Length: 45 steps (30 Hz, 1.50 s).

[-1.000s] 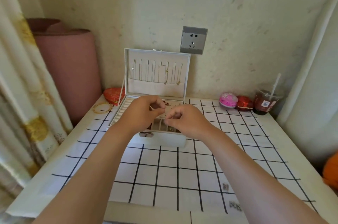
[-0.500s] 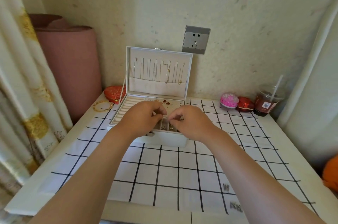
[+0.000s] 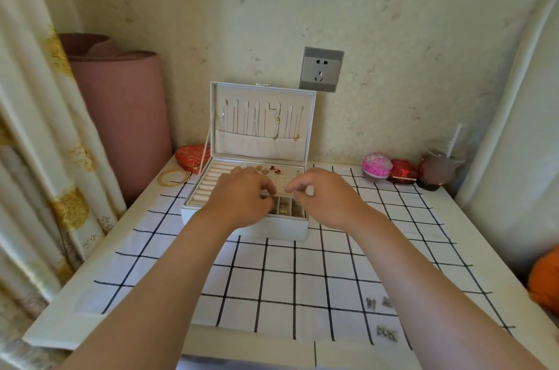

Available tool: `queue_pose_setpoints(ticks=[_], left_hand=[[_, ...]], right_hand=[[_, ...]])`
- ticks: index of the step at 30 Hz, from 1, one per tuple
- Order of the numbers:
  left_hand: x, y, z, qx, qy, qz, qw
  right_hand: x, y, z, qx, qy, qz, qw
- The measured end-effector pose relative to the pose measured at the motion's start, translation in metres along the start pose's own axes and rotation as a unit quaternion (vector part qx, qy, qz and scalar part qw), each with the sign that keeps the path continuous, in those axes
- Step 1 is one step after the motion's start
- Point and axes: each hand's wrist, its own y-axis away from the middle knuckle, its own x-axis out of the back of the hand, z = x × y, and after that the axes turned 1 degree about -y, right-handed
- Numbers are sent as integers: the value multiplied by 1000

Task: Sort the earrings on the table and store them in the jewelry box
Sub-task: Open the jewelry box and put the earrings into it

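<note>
Reaching side by side over the open white jewelry box (image 3: 281,230), far centre on the checked cloth (image 3: 272,279), the left hand (image 3: 242,200) and right hand (image 3: 325,197) curl thumbs to fingertips; whether either pinches anything is too small to tell. Gold and red earrings (image 3: 269,170) lie on its perforated pad. The plastic cup (image 3: 435,171) has a blurred label.

The jewelry box (image 3: 284,227) at centre is white outside and cream inside, with red and gold earrings (image 3: 269,170) on its pale pad. Under it lies a white cloth (image 3: 302,279) with a black grid, on a white table (image 3: 60,324). At left are a red heart-shaped box (image 3: 192,158) patterned in gold, gold bangles (image 3: 174,177), a dusty pink roll (image 3: 121,115) and a cream curtain (image 3: 45,127) with gold motifs. The socket (image 3: 321,69) is grey. At right sit a pink ball (image 3: 376,166) and a dark reddish-brown drink (image 3: 435,171).
</note>
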Motion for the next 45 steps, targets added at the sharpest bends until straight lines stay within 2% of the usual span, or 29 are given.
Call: queue_pose_setpoints(ticks=[3,6,12,17,21,32,45], left_hand=[[0,0,17,-17,34,5,999],[-6,1,44,-68,62,-3,996],[-28,6,104,-144,102,-89,980],[-55,2,142,-157,56,-184,969],[-72,1,159,-163,18,-224,961],[-83,5,165,-143,5,-202,969],[-86,2,158,-111,111,-183,971]], right_hand=[[20,16,19,-35,-30,16,999],[41,36,43,-78,-18,-8,997],[69,74,79,-142,30,-96,985],[79,96,101,-183,59,-149,970],[83,103,110,-192,52,-161,967],[79,96,104,-176,55,-195,963],[79,89,101,-182,15,-84,980]])
